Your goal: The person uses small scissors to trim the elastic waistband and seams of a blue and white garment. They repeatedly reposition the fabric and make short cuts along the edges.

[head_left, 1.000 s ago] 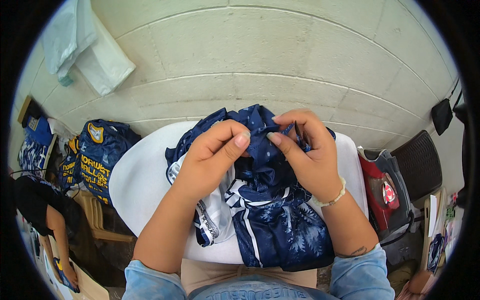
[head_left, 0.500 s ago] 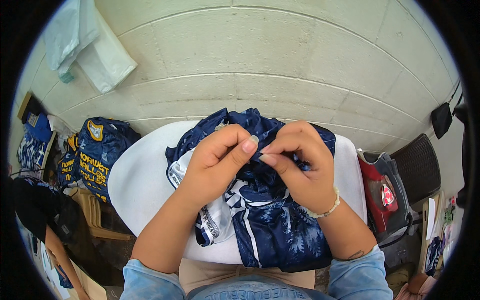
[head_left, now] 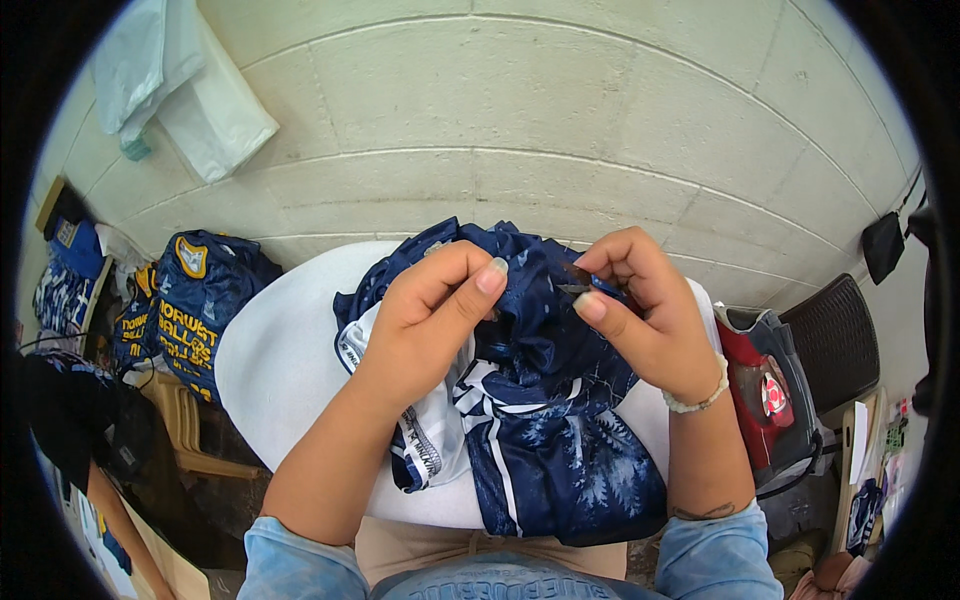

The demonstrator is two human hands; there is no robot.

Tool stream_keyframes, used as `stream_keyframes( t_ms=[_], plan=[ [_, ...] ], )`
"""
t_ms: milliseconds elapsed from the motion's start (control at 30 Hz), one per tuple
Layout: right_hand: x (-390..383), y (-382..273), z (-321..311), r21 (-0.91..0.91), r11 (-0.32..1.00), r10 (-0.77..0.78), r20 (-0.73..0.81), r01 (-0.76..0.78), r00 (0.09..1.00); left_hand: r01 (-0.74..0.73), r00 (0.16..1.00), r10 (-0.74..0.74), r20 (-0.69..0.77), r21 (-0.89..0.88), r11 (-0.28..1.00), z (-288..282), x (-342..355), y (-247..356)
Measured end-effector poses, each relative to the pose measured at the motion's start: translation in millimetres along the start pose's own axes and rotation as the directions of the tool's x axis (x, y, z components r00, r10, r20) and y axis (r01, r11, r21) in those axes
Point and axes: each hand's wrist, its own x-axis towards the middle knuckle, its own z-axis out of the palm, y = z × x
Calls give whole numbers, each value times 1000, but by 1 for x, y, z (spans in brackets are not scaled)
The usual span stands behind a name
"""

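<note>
A navy garment (head_left: pixel 570 480) with white stripes and a pale tree print lies bunched on a white rounded table. My left hand (head_left: pixel 440 310) is closed at its upper middle, thumb and forefinger pinching the dark cloth. Whatever sits between those fingertips is mostly hidden. In my right hand (head_left: pixel 650 315) is a small pair of thread snips (head_left: pixel 608 288) with a blue handle. Their dark blades point left, over the cloth and a short way from my left fingertips. A white printed part of the garment (head_left: pixel 440 440) shows below my left hand.
The white tabletop (head_left: pixel 270 340) meets a painted block wall (head_left: pixel 540 100). Navy-and-yellow printed bags (head_left: pixel 195 310) stand at the left, near a stack of tan stools (head_left: pixel 190 430). Another person's arm (head_left: pixel 125 520) reaches in at the lower left. A red-and-grey bag (head_left: pixel 760 390) stands at the right.
My right hand has drawn away to the right from my left hand, and the snips now show between its fingers. My left hand has shifted only slightly left.
</note>
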Motion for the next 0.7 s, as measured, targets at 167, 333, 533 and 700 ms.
stream_keyframes(
  t_ms=[167,333,533,700],
  plan=[
    [1,5,-3,0,997,-75,48,75,996,-7,1000,6,-24,-62,998,0,1,-1],
    [0,2,6,-85,993,-76,58,81,995,2,999,-3,-39,-28,1000,-1,0,0],
    [-3,-6,9,-193,981,-22,34,28,999,-14,997,9,-80,-70,997,3,-1,0],
    [-2,-9,11,-279,950,-144,16,143,989,-55,998,56,-30,40,998,1,-1,2]
  ],
)
